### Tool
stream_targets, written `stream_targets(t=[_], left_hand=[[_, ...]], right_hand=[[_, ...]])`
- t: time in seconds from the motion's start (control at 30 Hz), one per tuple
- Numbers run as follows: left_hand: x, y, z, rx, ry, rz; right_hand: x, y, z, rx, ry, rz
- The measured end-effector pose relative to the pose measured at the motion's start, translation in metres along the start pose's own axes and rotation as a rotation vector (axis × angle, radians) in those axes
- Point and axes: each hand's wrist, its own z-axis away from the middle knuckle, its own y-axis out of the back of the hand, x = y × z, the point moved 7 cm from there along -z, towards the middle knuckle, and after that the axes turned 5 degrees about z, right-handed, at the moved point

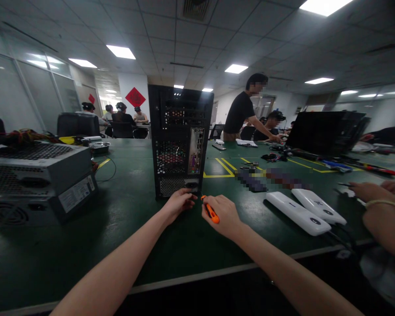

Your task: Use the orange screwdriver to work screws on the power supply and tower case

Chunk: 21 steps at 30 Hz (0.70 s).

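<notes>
A black computer case (181,136) stands upright on the green table with its rear side facing me. A power supply with a perforated grille (174,186) sits at its bottom. My right hand (225,215) is closed around an orange-handled screwdriver (212,213), just off the case's lower right corner. The screwdriver's tip is too small and dark to make out. By the bottom edge of the case is my left hand (179,205), its fingers apart and reaching toward the power supply's lower right corner. Nothing shows clearly between those fingers.
Two grey power supplies (75,186) are stacked at left, near a metal bowl (100,147). Two white devices (296,213) with cables lie right of my right hand. A co-worker's hand (370,195) is at far right. Another black case (316,134) stands beyond.
</notes>
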Motion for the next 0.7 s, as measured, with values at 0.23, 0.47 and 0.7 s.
stream_targets(t=[0.23, 0.47, 0.7], left_hand=[[0.002, -0.008, -0.001, -0.049, -0.015, -0.005], [0.002, -0.013, -0.002, -0.033, -0.016, 0.048], [0.000, -0.012, -0.003, -0.046, -0.031, 0.062]], right_hand=[[-0.011, 0.002, -0.002, -0.068, 0.086, 0.095], [0.010, 0.010, -0.002, 0.099, -0.130, -0.073], [0.005, 0.008, -0.004, 0.059, -0.034, -0.088]])
